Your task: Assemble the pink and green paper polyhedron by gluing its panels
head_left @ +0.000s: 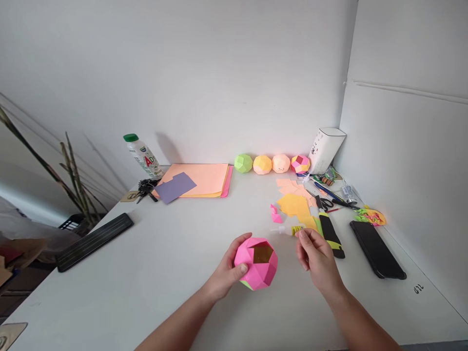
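Observation:
My left hand (229,267) is wrapped round the side of a pink folded-paper ball (252,279) made of flat faces. An opening in its upper face shows a brownish inside, and a bit of green shows underneath. My right hand (317,256) pinches the base end of a small glue bottle (288,230) with a yellow label, its clear nozzle pointing left. The bottle's end is partly hidden by my fingertips. Just beyond the nozzle, small pink paper pieces (275,214) lie on the white table (164,273).
Four finished paper balls (262,165) line the wall. Orange paper scraps (294,204), scissors (323,202), a black-and-yellow cutter (331,236) and a phone (377,249) lie to the right. Paper sheets (204,178), a bottle (144,156) and a black strip (95,241) are to the left.

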A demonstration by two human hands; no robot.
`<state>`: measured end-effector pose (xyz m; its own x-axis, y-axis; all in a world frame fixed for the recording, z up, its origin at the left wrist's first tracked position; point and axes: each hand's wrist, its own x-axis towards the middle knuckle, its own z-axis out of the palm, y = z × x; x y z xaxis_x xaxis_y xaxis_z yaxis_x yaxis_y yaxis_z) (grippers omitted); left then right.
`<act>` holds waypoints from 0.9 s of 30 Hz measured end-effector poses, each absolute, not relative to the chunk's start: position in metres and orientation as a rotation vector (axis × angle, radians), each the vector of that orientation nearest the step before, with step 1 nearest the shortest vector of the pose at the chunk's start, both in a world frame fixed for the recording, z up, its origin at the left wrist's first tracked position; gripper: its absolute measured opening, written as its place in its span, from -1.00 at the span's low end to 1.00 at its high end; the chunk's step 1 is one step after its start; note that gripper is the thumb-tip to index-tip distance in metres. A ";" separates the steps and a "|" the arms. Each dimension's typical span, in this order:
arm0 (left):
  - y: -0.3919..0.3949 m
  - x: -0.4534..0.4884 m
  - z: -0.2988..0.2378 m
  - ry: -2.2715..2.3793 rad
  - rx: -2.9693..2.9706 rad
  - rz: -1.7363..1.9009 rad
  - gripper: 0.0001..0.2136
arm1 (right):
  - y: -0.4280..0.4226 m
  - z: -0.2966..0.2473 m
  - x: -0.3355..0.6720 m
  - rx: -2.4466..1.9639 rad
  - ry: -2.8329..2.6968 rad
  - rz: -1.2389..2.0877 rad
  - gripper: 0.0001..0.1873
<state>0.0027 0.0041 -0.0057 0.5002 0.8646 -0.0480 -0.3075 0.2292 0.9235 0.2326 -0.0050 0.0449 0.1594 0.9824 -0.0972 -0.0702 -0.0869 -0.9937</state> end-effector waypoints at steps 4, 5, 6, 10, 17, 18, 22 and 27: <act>0.009 -0.001 -0.002 0.522 1.005 0.951 -0.27 | 0.000 0.040 0.234 -1.332 -1.082 1.145 -0.64; 0.010 -0.001 0.000 0.482 1.012 0.962 -0.28 | 0.001 0.038 0.234 -1.352 -1.108 1.123 -0.64; 0.011 -0.002 0.002 0.444 1.019 0.969 -0.28 | 0.002 0.036 0.233 -1.376 -1.142 1.092 -0.64; 0.011 -0.004 0.003 0.348 1.020 0.949 -0.25 | 0.008 0.018 0.229 -1.429 -1.458 0.752 -0.72; 0.013 -0.007 -0.004 0.219 0.982 0.887 -0.21 | 0.037 -0.023 0.228 -1.457 -2.186 -0.277 -0.68; 0.013 -0.007 -0.004 0.206 0.982 0.879 -0.19 | 0.040 -0.026 0.227 -1.471 -2.224 -0.321 -0.70; 0.013 -0.009 -0.001 0.184 0.996 0.847 -0.17 | 0.042 -0.028 0.224 -1.463 -2.284 -0.336 -0.81; 0.013 -0.010 0.004 0.178 0.994 0.830 -0.17 | 0.035 -0.023 0.223 -1.438 -2.311 -0.294 -0.74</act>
